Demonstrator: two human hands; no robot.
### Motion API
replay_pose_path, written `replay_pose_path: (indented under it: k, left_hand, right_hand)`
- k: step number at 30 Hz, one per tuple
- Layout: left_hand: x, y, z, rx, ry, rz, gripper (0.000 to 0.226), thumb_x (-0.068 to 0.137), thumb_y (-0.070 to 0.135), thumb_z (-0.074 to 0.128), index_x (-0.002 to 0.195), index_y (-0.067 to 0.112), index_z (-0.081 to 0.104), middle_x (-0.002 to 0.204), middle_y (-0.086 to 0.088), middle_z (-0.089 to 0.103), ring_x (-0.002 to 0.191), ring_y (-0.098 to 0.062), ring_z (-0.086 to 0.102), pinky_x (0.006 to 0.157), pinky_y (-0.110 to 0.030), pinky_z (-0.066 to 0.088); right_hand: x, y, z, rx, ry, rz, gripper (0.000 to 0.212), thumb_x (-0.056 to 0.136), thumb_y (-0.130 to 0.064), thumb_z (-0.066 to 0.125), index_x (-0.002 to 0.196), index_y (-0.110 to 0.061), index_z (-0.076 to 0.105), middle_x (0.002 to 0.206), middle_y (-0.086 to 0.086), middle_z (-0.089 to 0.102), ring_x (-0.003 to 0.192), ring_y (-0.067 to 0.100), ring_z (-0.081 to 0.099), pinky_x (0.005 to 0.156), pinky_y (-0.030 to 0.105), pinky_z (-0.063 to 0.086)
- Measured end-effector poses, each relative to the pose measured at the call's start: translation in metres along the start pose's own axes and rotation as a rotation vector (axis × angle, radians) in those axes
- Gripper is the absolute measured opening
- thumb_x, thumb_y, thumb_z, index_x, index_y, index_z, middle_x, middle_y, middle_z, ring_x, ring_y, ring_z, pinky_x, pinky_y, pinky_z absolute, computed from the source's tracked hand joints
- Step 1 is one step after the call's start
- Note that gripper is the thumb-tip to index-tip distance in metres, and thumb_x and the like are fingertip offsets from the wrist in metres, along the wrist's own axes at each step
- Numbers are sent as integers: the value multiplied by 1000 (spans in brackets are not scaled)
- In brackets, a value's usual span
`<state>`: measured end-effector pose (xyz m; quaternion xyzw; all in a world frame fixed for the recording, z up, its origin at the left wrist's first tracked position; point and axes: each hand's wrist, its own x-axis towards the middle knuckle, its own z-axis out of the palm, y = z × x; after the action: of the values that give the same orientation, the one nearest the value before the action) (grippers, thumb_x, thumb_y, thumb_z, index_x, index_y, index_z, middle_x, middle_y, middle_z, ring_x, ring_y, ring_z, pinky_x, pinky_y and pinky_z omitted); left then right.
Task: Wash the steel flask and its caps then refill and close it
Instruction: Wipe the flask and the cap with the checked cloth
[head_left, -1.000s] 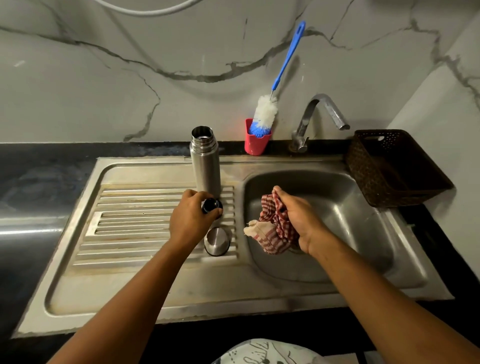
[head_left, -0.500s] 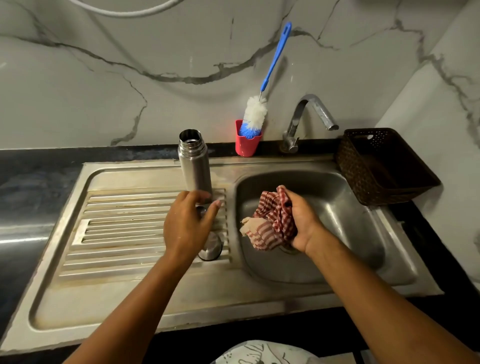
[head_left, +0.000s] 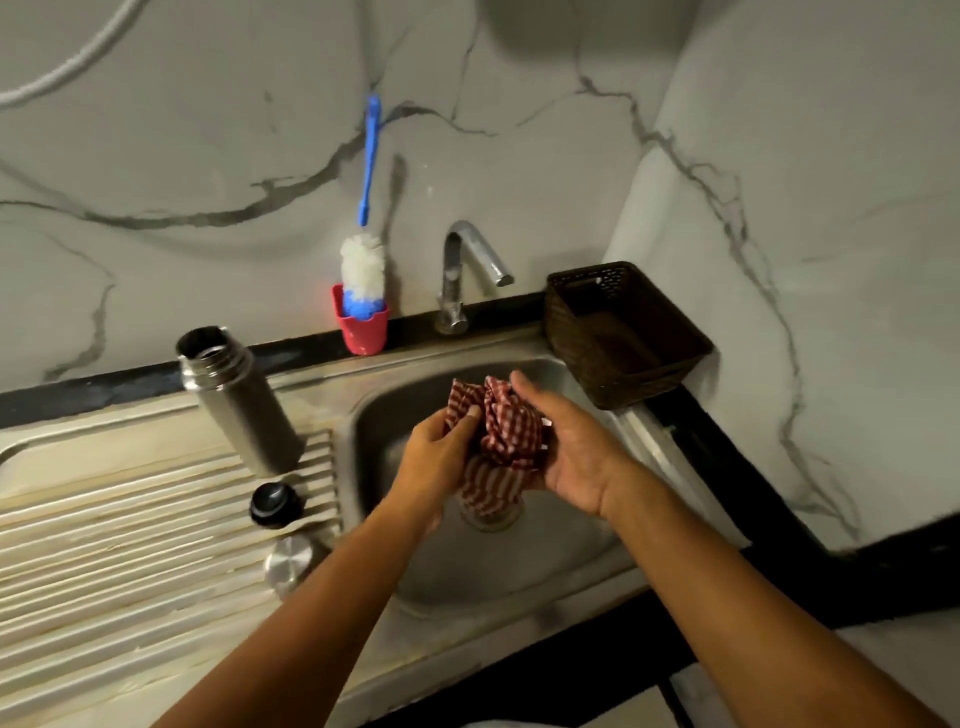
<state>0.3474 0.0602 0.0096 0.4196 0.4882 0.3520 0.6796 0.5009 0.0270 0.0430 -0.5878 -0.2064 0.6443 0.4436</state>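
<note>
– One steel sink (head_left: 519, 571) is the biggest thing, with one basin on the right and one ribbed drainboard (head_left: 130, 545) on the left. After it come one dark woven basket (head_left: 639, 387), one flask (head_left: 239, 400), one tap (head_left: 470, 260), one bottle brush (head_left: 363, 265) in one red holder (head_left: 363, 332), one checked cloth (head_left: 506, 436), and two caps.

– Which caps, and where is the flask?

– One black cap (head_left: 275, 504) and one steel cap (head_left: 291, 564). The flask stands on its base, mouth open, on the far right part of the drainboard, just left of the basin. The black cap lies on the ribs just near of the flask's foot. The steel cap sits nearer again, beside the left forearm.

– And the surroundings?

– A black worktop (head_left: 78, 397) runs round the sink. A white marble wall (head_left: 519, 130) with grey veins rises behind and on the right, and the basket sits in that corner. The tap stands at the basin's far rim, spout pointing right. The holder is just left of it, and the brush's blue handle leans on the marble.

– The hands?

– Two, both over the basin, on bare forearms reaching in from the near edge. The left hand (head_left: 441, 462) grips the left side of the bunched cloth, fingers curled under it and thumb pressed on top. The right hand (head_left: 571, 457) cups the cloth from the right, fingers wrapped behind it. The cloth's lower end hangs toward the drain (head_left: 488, 522). The flask and both caps stand apart from the hands.
</note>
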Motion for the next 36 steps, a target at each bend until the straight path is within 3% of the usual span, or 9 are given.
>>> replay_pose_path:
  k: [3,9,15,18,22,29,31,34,36]
  left_hand:
    - [15,9,32,10,-26,11,21,108,28,55,108,18,73,98,-2,81,85,-14,78,65,-25,61]
    - [52,41,98,-203,-56,-114,21,105,31,60,117,19,71,116,-9,78,108,-29,73,91,-48,58]
    - [87,73,167,-362,-141,-77,28,105,31,59,127,16,69,119,-10,77,115,-33,71,100,-57,56]
    - [101,79,190,-365,-162,-53,27,106,27,58,125,13,69,114,-9,79,111,-28,73,97,-49,58]
    - [116,80,211,-290,-220,-99,35,107,30,56,133,8,66,124,-16,74,116,-32,72,98,-48,58]
    - [155,78,217,95,78,45,34,105,28,61,138,18,58,126,-6,67,104,-18,69,78,-28,59]
    - [160,78,224,40,21,-36,42,108,44,51,141,19,57,135,-5,63,115,-20,63,95,-36,55]
    - [165,78,232,-81,-51,-173,67,105,65,37,149,17,52,142,-11,60,129,-31,57,114,-52,42]
    - [170,78,237,-155,-63,-224,69,105,69,30,138,15,58,131,-14,66,115,-29,62,100,-48,49]
  right_hand:
    - [-4,-16,-32,-228,163,-140,51,85,-39,81,126,-16,62,118,11,72,102,26,71,74,43,64]
    - [9,-57,-104,-175,385,-311,38,93,-46,71,117,-17,66,115,11,71,101,26,71,75,51,65]
    - [21,-98,-134,-6,296,-202,57,98,-71,42,127,-27,64,116,4,70,95,22,69,67,42,62]
    - [32,-114,-151,91,192,-204,67,88,-76,55,127,-23,68,118,7,73,104,28,70,78,52,62]
    - [60,-124,-169,180,141,-211,50,90,-50,72,128,-18,69,119,12,75,113,33,70,97,58,56]
    - [104,-142,-204,12,378,-234,18,96,-34,69,107,-21,73,100,6,77,93,25,72,77,39,60]
    - [114,-148,-209,-40,379,-248,13,97,-28,69,105,-19,72,95,5,76,86,22,72,69,32,57]
    - [132,-152,-211,-92,346,-235,28,95,-24,70,121,-12,70,106,10,76,95,28,73,79,40,60]
    - [145,-152,-213,-143,299,-173,44,93,-24,71,134,-7,63,120,16,73,106,33,71,89,47,59]
